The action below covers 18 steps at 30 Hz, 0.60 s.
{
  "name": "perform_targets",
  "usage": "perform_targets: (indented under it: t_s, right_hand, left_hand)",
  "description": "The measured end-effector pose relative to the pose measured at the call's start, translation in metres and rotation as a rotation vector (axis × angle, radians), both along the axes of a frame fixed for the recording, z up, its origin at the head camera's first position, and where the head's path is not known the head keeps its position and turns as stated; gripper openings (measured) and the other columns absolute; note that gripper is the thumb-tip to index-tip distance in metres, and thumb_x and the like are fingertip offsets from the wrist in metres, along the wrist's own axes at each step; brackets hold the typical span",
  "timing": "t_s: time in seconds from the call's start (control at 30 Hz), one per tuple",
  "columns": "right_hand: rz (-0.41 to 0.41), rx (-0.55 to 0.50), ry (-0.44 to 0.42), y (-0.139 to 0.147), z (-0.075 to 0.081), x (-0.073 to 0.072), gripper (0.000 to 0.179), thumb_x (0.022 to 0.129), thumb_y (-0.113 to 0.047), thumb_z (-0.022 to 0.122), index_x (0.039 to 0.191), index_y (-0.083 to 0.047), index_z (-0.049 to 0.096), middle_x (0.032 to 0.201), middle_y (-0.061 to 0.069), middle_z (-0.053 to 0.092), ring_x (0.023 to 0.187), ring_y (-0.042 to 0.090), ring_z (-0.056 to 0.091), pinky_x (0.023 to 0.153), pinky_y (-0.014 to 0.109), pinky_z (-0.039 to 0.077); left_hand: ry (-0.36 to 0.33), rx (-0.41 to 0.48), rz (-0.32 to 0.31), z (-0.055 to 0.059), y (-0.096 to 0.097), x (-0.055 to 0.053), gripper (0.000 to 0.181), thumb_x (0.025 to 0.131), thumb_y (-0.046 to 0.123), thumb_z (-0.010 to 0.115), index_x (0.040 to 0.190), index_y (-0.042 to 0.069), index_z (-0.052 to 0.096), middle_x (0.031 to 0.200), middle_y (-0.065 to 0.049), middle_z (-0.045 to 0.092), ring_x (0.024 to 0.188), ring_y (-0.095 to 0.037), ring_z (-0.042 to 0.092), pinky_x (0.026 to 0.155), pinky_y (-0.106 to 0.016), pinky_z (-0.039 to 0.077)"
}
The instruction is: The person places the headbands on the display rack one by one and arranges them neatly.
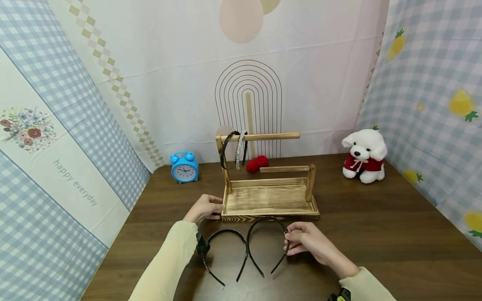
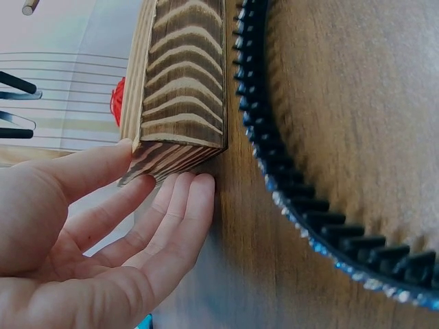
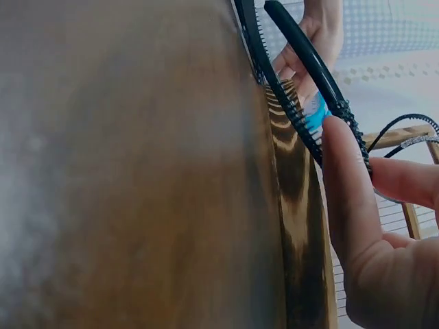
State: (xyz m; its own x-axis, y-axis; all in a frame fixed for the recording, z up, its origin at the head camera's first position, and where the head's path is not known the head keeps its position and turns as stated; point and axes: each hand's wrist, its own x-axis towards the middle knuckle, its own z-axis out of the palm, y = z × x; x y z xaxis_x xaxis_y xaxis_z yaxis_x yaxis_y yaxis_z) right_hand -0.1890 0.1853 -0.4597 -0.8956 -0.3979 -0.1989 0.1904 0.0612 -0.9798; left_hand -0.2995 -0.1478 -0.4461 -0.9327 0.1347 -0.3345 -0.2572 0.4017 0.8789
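Observation:
My right hand (image 1: 306, 242) pinches a black toothed headband (image 3: 309, 55) by one side, between thumb and fingers. That band stands with its arch toward the wooden rack (image 1: 271, 217). Left of it, a second toothed headband (image 1: 227, 230) with blue and silver stones (image 2: 329, 253) lies on the table, the two overlapping at their sides in the head view. My left hand (image 1: 205, 207) touches the rack's left end, thumb tip at the upper corner and fairly straight fingers against the side. A black headband (image 1: 224, 150) and a silvery one (image 1: 239, 150) hang on the rack's upper bar.
A blue alarm clock (image 1: 184, 168) stands behind my left hand. Behind the rack lies a red bundle (image 1: 257, 163), and a white plush dog (image 1: 364, 154) in a red top sits at the back right. Patterned cloth (image 1: 188, 62) rises behind the brown table (image 1: 376, 225).

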Motion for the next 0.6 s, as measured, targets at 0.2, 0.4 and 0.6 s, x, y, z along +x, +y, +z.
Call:
perform_targets:
  t_s: [0.2,0.4,0.6]
  right_hand:
    - [-0.056,-0.014,0.052,-0.002,0.006,-0.001,0.031,0.096,-0.004,0.054,0.115,0.02,0.048,0.089,0.016,0.065,0.076,0.021,0.069,0.071,0.036,0.062]
    - [-0.133,-0.041,0.067,-0.003,0.011,-0.003,0.029,0.097,-0.005,0.056,0.115,0.016,0.047,0.088,0.013,0.066,0.079,0.022,0.07,0.07,0.034,0.062]
    - [-0.192,-0.03,0.106,-0.005,0.016,-0.005,0.035,0.097,-0.003,0.055,0.123,0.018,0.045,0.089,0.013,0.067,0.08,0.023,0.07,0.071,0.032,0.062]
  left_hand:
    - [0.0,0.001,-0.001,0.0,0.0,0.0,0.04,0.096,0.007,0.061,0.132,-0.008,0.055,0.111,-0.024,0.067,0.094,-0.026,0.069,0.079,-0.04,0.061]
    - [-0.001,0.0,0.001,0.0,0.0,-0.001,0.04,0.096,0.007,0.061,0.133,-0.007,0.055,0.111,-0.024,0.067,0.093,-0.024,0.069,0.078,-0.041,0.061]
    - [0.001,-0.002,-0.001,-0.001,0.0,-0.001,0.04,0.096,0.007,0.061,0.133,-0.007,0.054,0.111,-0.024,0.067,0.094,-0.025,0.069,0.078,-0.041,0.061]
